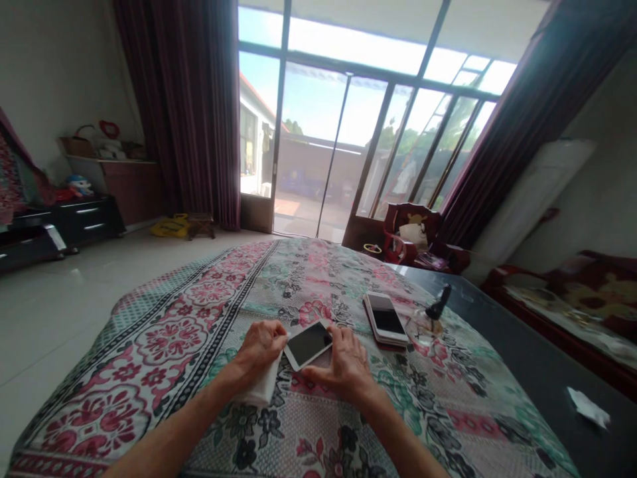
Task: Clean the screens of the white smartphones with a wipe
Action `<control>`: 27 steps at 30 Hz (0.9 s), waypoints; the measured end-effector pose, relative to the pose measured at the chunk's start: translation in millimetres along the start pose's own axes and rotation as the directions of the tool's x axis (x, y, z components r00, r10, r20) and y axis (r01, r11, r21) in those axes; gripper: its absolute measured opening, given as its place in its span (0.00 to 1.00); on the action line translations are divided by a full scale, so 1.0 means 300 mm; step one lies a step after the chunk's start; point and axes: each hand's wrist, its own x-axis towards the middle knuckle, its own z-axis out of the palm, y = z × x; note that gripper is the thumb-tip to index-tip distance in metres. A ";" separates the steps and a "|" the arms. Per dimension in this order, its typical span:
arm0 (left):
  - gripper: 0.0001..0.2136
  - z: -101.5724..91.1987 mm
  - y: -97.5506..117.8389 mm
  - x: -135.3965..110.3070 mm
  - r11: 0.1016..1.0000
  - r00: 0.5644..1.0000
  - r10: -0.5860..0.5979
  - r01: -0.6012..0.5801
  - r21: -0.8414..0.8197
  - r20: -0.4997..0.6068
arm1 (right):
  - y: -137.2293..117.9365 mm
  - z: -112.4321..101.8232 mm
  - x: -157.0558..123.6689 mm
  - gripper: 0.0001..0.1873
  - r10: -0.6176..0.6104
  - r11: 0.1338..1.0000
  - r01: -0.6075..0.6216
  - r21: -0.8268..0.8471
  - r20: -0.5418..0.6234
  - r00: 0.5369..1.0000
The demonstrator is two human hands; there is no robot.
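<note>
The left hand [261, 345] is closing round a white wipe [263, 388], pressing its corner against the left end of the phone [308, 344]. The right hand [346, 365] is pinning the other end with curled fingers, the phone lying askew on the floral cover [174, 345] over the counter [522, 358]. The wiping seems under way, though any smears are too small to judge. A second phone [387, 320] and a small bottle [430, 318] are sitting just right, untouched.
</note>
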 end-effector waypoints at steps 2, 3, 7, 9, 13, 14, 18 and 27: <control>0.10 0.001 -0.003 0.003 1.000 1.000 0.001 -0.001 -0.011 -0.006 | 0.014 -0.028 0.008 0.45 -0.034 0.999 0.035 -0.025 0.017 0.999; 0.10 0.001 -0.004 0.005 1.000 1.000 0.001 -0.002 -0.018 -0.007 | 0.018 -0.041 0.018 0.45 -0.082 0.996 0.083 -0.035 0.030 0.996; 0.09 0.002 -0.010 0.013 0.999 1.000 -0.006 0.006 -0.039 -0.006 | 0.000 -0.075 0.084 0.49 -0.366 0.927 0.374 -0.003 0.199 0.909; 0.10 0.001 -0.010 0.016 0.999 1.000 -0.010 0.009 -0.047 -0.003 | -0.019 -0.077 0.115 0.49 -0.447 0.889 0.455 0.050 0.300 0.842; 0.10 -0.010 -0.001 0.016 0.998 1.000 -0.018 0.019 -0.065 0.013 | -0.025 -0.069 0.141 0.41 -0.516 0.854 0.505 0.126 0.329 0.791; 0.10 -0.013 0.002 0.016 0.997 1.000 -0.019 0.020 -0.068 0.016 | -0.019 -0.069 0.138 0.38 -0.523 0.851 0.508 0.133 0.310 0.794; 0.10 -0.016 0.008 0.019 0.998 0.999 -0.032 0.033 -0.061 0.029 | 0.004 -0.082 0.110 0.31 -0.472 0.881 0.461 0.106 0.254 0.844; 0.12 0.006 -0.030 0.035 0.993 0.991 0.069 -0.057 -0.106 0.112 | 0.029 -0.082 0.081 0.31 -0.435 0.900 0.412 0.144 0.226 0.872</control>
